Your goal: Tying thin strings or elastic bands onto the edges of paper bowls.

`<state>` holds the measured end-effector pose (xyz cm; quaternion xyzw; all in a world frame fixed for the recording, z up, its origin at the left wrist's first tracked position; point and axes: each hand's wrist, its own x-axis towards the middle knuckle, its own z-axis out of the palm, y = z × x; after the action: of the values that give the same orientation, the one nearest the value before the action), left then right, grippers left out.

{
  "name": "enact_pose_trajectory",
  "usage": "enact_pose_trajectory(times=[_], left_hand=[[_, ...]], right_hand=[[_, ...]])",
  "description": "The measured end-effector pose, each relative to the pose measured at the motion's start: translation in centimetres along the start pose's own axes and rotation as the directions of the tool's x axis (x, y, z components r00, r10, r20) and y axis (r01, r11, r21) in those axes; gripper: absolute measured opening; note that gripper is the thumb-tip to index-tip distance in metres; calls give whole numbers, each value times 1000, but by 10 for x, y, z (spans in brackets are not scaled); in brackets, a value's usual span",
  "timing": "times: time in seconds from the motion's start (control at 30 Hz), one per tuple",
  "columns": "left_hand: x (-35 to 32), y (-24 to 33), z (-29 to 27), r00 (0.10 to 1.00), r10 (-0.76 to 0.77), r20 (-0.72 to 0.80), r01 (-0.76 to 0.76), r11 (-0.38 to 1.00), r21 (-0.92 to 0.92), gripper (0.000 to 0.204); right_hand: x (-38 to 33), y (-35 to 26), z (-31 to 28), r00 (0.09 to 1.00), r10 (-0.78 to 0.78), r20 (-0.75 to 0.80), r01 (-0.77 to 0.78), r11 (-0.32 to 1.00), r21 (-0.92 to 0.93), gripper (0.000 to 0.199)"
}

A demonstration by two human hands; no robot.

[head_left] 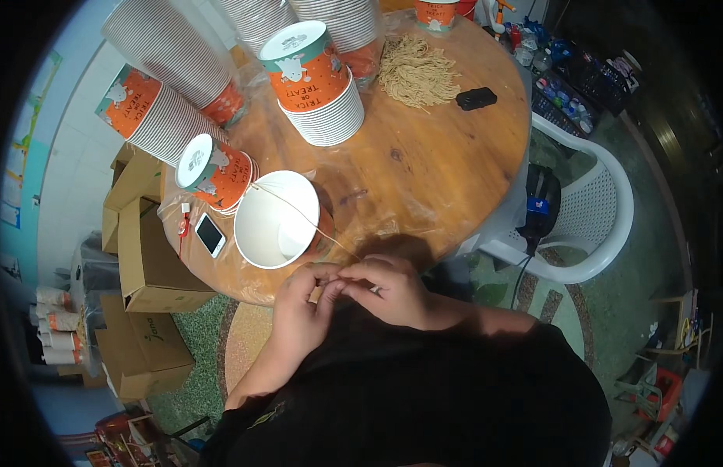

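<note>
Near the front edge of the table, my left hand (303, 300) and my right hand (389, 289) meet with fingertips pinched together. A thin tan cord (295, 208) runs from the far left rim of an open white paper bucket (256, 229), across its mouth, down to my fingers. The bucket rests tilted toward me, just beyond my left hand, its orange outside partly showing at the right. My fingers hide the cord's end. A bundle of similar tan cords (416, 71) lies at the far side of the table.
Stacked orange and white paper buckets (322, 109) stand at the back and left of the round wooden table (424, 171). A phone (210, 235) lies at its left edge, a black object (477, 98) at the right. Cardboard boxes (159, 265) stand left, a white plastic chair (603, 179) right.
</note>
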<state>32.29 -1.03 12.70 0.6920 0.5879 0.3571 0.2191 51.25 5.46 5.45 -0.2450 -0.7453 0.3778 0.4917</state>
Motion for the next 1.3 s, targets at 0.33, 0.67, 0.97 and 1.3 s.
enact_pose_trajectory(times=[0.33,0.67,0.97,1.3], left_hand=[[-9,-26,-5,970,-235,69,242,881,-407,19],[-25,-38,-9,963,-269,31,238,787,-569,14],[-5,-32,-42,953,291,-78,-278,949,148,31],[64,-32,-86,958,60,280,-146,944,296,43]], right_hand=[[12,-4,3,998,-42,-43,43,999,10,14],[24,-12,9,991,-92,97,94,995,-19,13],[33,-10,19,998,-50,33,50,999,13,11],[29,24,58,942,306,-141,-242,906,348,6]])
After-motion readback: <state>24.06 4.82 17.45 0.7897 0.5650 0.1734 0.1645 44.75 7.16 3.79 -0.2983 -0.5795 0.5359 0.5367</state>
